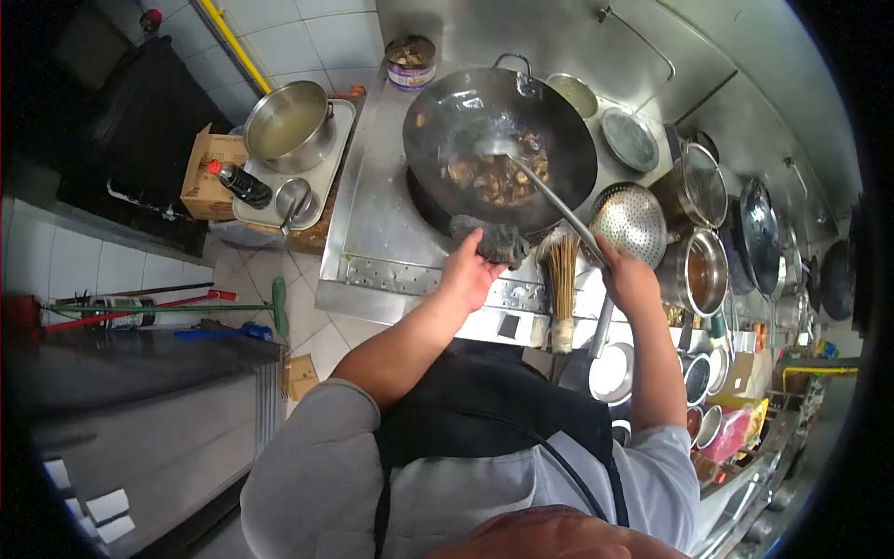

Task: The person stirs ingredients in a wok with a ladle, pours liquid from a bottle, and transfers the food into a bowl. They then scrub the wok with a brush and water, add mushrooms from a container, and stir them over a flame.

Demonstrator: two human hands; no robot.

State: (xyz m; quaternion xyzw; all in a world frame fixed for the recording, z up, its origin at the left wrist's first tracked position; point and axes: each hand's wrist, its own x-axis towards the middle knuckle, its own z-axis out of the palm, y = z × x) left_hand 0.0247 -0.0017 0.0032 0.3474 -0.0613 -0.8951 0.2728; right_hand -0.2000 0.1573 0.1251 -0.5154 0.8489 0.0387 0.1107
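A large black wok (pixel 438 140) sits on the steel stove, with dark sauced food, apparently mushroom pieces (pixel 503 182), in its bottom. My right hand (pixel 631 279) is closed around the long handle of a metal ladle (pixel 549 194), whose head rests down among the food. At the wok's near rim, my left hand (pixel 470 272) grips a dark grey cloth (pixel 494 240) pressed against the edge. Any handle under the cloth is hidden. A bamboo wok brush (pixel 562 289) lies between my hands, and a perforated strainer (pixel 629 224) is just beyond my right hand.
To the left stand a steel pot (pixel 287 126) of liquid and a red-capped bottle (pixel 244 184) on a tray. An open tin (pixel 411 61) is behind the wok. Pots with liquid (pixel 703 270) and several bowls (pixel 611 371) crowd the right side.
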